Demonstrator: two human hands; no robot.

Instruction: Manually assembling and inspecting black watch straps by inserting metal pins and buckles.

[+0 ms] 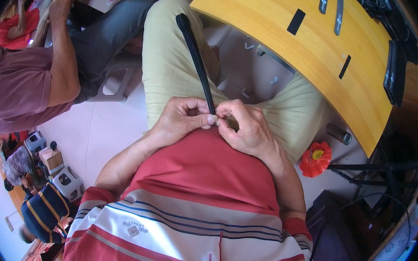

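Note:
A long black fabric strap [196,56] runs from over my left thigh down to my lap. My left hand [184,118] pinches its near end between thumb and fingers. Close against it, my right hand [243,125] has thumb and forefinger brought together at the same end. Whether a smaller piece sits between the fingertips is too fine to make out. The strap's far end lies loose, with a rounded tip.
A yellow wooden table [265,20] stands ahead, bearing black straps [339,14] and a dark bundle [394,73]. A red flower-shaped object [315,159] and a dark cylinder [338,134] are right of my leg. A co-worker [28,78] sits at left.

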